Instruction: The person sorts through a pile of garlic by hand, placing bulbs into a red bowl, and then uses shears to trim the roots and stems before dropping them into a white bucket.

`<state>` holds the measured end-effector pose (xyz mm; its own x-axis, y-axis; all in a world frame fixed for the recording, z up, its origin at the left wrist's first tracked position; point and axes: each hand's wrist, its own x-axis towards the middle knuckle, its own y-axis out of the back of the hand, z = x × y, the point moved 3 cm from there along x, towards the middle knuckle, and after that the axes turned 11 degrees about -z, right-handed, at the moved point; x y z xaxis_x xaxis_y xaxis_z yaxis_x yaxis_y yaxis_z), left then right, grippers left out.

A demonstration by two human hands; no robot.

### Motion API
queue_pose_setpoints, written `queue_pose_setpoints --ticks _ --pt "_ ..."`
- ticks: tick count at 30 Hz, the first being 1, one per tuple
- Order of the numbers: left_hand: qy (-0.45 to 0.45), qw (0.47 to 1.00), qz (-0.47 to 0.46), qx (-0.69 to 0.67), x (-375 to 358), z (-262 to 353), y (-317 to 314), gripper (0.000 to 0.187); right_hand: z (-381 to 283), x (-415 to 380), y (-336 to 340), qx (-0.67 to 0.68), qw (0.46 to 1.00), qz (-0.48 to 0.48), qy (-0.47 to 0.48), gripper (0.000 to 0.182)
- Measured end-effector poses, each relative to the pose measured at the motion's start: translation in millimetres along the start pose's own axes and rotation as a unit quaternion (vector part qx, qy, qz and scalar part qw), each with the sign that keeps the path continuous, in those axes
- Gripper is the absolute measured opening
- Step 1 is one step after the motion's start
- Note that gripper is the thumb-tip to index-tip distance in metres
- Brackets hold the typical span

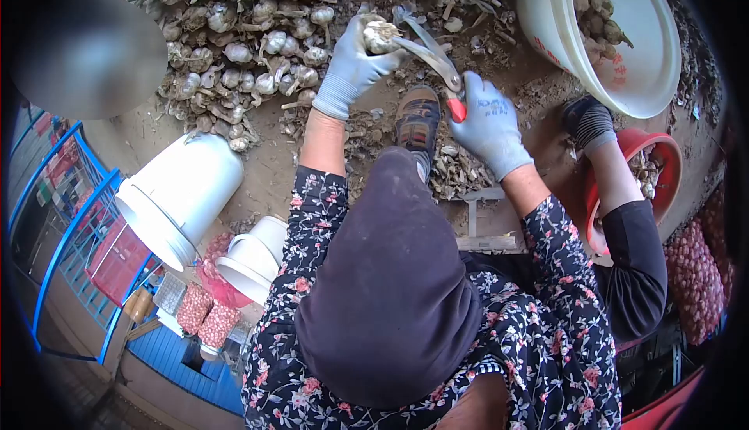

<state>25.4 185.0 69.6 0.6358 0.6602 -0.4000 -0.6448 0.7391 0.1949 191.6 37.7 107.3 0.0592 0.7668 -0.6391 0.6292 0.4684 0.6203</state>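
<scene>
My left hand (348, 73), in a pale grey work glove, is closed around a garlic bulb (380, 37) with its cut-looking, dry top turned to the right. In the same kind of glove, my right hand (491, 129) is wrapped round the red handle of a pair of metal shears (446, 73). Their blades are apart and point up and left; the lower blade reaches the bulb beside my left fingers. A large heap of garlic with dry stalks (234, 54) lies left of my left hand. Cut stalks and skins (458, 174) are scattered below my right hand.
My shoe (417, 122) stands between the hands. At upper right a pale tub (538, 20) holds garlic; below it is a red bucket (671, 166) with more bulbs. White buckets (187, 184) sit at left, near a blue metal frame (69, 223). Filled net bags (693, 278) lie at right.
</scene>
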Motion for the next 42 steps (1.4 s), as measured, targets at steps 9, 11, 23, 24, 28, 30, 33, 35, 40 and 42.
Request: queue_pose_setpoints --ticks 9,11,23,24,28,30,33,35,40,42 --pt "-0.061 0.992 -0.024 0.112 -22.2 24.9 -0.3 0.057 -21.3 -3.0 1.1 -0.092 0.99 -0.096 0.036 0.05" --pt "-0.023 0.997 -0.045 0.05 -21.8 15.6 -1.5 0.054 -16.9 -2.3 -4.3 -0.014 0.992 -0.12 0.028 0.035" --pt "0.029 0.995 -0.092 -0.039 -30.7 8.4 -12.6 0.063 -7.3 -21.0 -15.7 -0.033 0.998 -0.039 0.027 0.041" --pt "0.01 0.997 -0.071 0.026 -30.1 2.4 -12.3 0.066 -7.3 -17.7 -16.0 -0.043 0.996 -0.074 0.015 0.043" --pt "0.024 0.988 -0.063 -0.142 -33.3 -6.6 -19.1 0.054 6.7 -9.1 -23.5 0.026 0.99 -0.127 -0.064 0.041" --pt "0.018 0.947 -0.033 -0.32 -34.8 -12.2 -23.5 0.053 18.5 -12.1 -32.8 0.117 0.986 -0.094 -0.066 0.038" --pt "0.028 0.848 0.003 -0.53 -40.5 -30.4 -29.5 0.045 20.5 -25.4 -38.5 0.252 0.959 -0.098 -0.079 0.032" --pt "-0.009 0.797 0.013 -0.603 -41.0 -39.9 -36.6 0.041 10.5 -34.3 -50.9 0.488 0.841 -0.231 -0.038 0.031" --pt "-0.012 0.819 -0.007 -0.573 -44.0 -33.0 -41.0 0.038 -7.9 -28.4 -59.8 0.591 0.764 -0.257 0.031 0.024" --pt "-0.01 0.817 -0.01 -0.576 -42.5 -32.4 -42.4 0.035 -13.0 -27.4 -44.1 0.588 0.762 -0.272 0.025 0.023"
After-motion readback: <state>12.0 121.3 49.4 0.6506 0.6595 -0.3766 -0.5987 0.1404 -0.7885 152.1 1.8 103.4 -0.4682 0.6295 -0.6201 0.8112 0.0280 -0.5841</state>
